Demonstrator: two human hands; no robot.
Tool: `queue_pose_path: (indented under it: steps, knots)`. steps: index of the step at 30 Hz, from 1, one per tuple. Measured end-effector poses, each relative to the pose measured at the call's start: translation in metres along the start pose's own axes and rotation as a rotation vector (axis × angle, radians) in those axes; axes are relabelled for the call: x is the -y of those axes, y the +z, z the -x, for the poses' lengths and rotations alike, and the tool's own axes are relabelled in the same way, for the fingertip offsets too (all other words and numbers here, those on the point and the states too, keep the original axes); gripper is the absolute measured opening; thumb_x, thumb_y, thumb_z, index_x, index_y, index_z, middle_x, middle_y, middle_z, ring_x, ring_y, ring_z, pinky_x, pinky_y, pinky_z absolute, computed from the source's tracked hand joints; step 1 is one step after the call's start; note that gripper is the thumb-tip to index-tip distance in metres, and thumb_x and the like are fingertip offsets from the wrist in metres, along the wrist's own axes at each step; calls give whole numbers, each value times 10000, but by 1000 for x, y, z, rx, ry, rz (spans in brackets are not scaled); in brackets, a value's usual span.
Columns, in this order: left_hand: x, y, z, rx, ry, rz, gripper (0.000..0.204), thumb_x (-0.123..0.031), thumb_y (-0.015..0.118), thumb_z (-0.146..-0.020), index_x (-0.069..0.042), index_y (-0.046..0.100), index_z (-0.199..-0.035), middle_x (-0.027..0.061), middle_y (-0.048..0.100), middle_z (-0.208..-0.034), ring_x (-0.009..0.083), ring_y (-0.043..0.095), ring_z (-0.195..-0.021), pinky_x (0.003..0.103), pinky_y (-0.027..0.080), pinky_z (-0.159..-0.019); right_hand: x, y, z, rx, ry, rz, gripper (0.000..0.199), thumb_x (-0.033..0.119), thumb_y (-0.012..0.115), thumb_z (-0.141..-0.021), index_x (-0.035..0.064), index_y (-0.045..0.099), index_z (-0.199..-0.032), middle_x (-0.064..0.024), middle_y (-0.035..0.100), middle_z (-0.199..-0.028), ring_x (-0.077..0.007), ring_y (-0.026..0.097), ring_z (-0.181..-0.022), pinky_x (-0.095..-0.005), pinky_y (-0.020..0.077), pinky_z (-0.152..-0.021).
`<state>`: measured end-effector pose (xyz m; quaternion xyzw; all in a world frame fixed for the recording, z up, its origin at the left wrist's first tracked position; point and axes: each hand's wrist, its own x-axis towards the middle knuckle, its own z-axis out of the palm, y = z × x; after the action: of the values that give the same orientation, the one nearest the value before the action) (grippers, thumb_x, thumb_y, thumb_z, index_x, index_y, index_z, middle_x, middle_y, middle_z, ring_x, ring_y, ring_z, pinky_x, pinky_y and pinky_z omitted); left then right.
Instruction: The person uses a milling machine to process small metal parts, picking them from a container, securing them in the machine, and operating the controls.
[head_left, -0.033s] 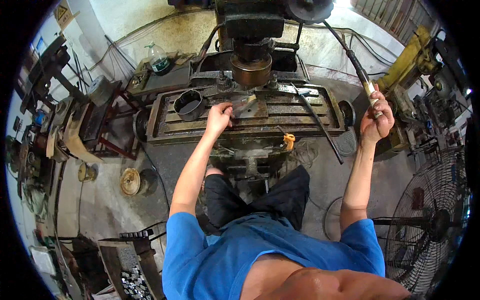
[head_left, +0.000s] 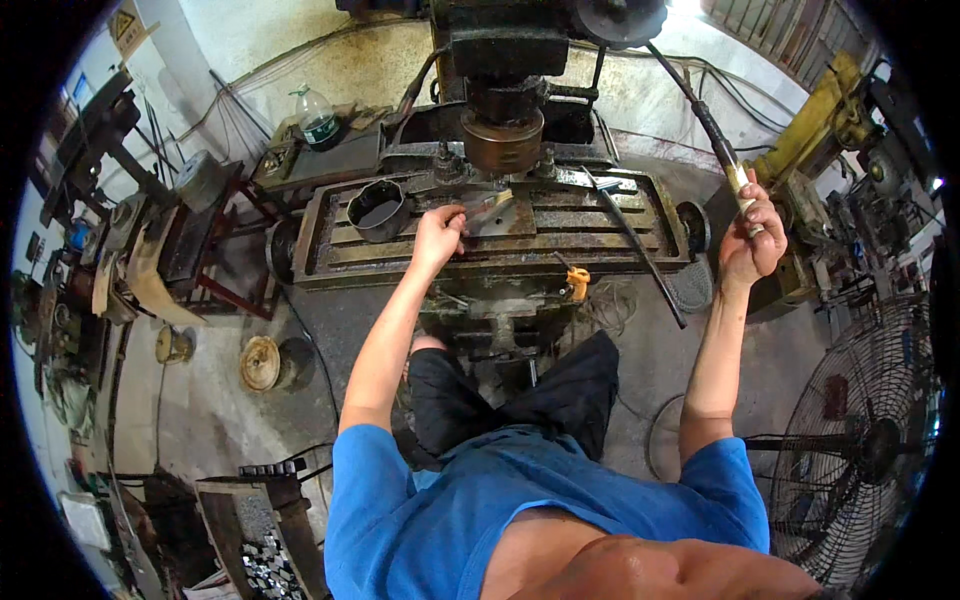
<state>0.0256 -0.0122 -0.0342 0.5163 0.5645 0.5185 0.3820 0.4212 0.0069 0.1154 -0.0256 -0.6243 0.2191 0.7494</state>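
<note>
My left hand [head_left: 440,237] is closed on a small brush [head_left: 487,208] with a reddish handle and pale bristles. The bristle end lies close under the round spindle head [head_left: 502,140] of a milling machine, above the slotted metal table [head_left: 580,240]. To the left of that hand stands a dark pot [head_left: 378,211] with dark liquid in it. Raised at the right, my right hand [head_left: 757,232] wraps round the pale grip of a long dark lever [head_left: 718,138], which slants up to the machine head. What lies directly beneath the bristles is too small to tell.
A long dark bar [head_left: 638,252] lies across the table's right side and sticks out over its front edge. An orange-handled tool [head_left: 577,282] sits at the front. Handwheels [head_left: 693,227] flank the table. A large fan [head_left: 865,440] stands at right, a parts box [head_left: 255,530] at lower left.
</note>
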Motion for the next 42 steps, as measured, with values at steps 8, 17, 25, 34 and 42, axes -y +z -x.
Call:
queue_pose_path:
  steps: [8, 17, 25, 34, 42]
  knots:
    - [-5, 8, -1, -38, 26, -52, 252, -139, 499, -873, 40, 564, -1038, 50, 547, -643, 85, 445, -401, 229, 375, -385, -3, -1, 3, -12, -16, -5, 156, 82, 449, -605, -24, 545, -669, -99, 529, -690, -307, 522, -896, -551, 194, -1030]
    - [-4, 18, -5, -59, 47, -86, 251, -160, 501, -872, 24, 573, -1027, 65, 567, -665, 89, 447, -397, 245, 369, -375, 13, 4, -22, 35, -17, 65, 191, 77, 440, -637, -42, 563, -721, -164, 593, -839, -331, 531, -982, -549, 188, -1036]
    - [10, 19, -16, -100, 126, -221, 252, -163, 501, -869, 15, 569, -1034, 73, 591, -693, 93, 461, -409, 254, 384, -391, 19, 13, -43, 2, -84, 145, 250, 59, 406, -533, -72, 549, -691, -239, 586, -798, -366, 559, -942, -571, 227, -1001]
    - [23, 19, -25, -166, 223, -245, 224, -151, 507, -854, 16, 595, -975, 75, 601, -695, 107, 492, -467, 257, 395, -433, 12, 9, -76, 59, -194, 215, 231, 97, 466, -594, -79, 562, -709, -281, 585, -878, -330, 564, -912, -565, 268, -981]
    - [5, 36, -34, -228, 296, -312, 222, -139, 531, -834, 31, 601, -958, 127, 630, -736, 156, 562, -645, 293, 444, -618, 29, 2, -134, 159, -263, 331, 250, 102, 483, -654, -104, 569, -766, -269, 589, -853, -337, 567, -898, -577, 294, -966]
